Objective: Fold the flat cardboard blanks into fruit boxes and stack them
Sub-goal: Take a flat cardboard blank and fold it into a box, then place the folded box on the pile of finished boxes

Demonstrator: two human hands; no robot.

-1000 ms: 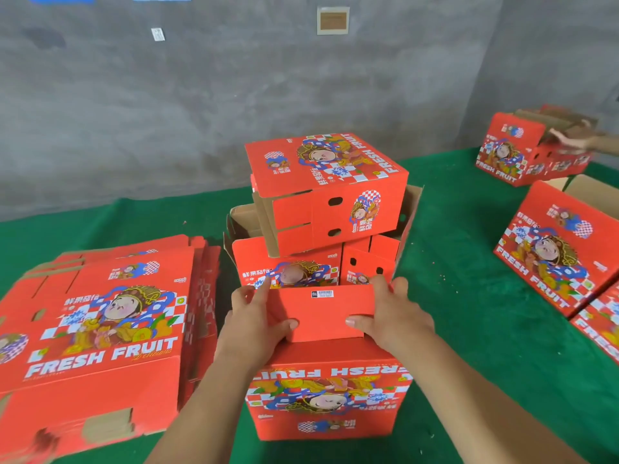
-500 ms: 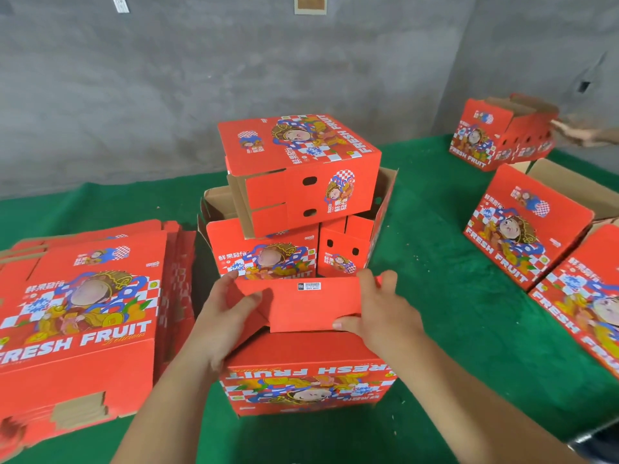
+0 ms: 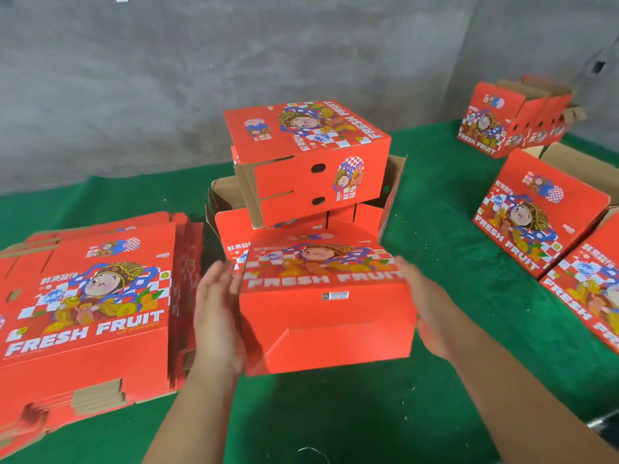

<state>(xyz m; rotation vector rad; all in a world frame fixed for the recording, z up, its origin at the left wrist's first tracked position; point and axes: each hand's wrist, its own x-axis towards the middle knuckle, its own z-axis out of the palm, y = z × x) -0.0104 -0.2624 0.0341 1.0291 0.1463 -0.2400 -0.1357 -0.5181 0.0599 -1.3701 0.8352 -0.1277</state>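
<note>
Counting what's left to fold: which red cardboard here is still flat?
The pile of blanks beside the left hand; every other box stands folded.

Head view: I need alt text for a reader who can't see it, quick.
Two flat hands, left and right, press the sides of a folded red fruit box over a green table. Folded boxes are piled behind it, a stack of flat blanks lies at left, and more boxes stand at right.

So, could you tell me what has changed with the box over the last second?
The box was tipped over, printed face now up. Both hands, left hand and right hand, left the end flap and now press its sides, fingers straight. The flat blanks stayed put.
</note>
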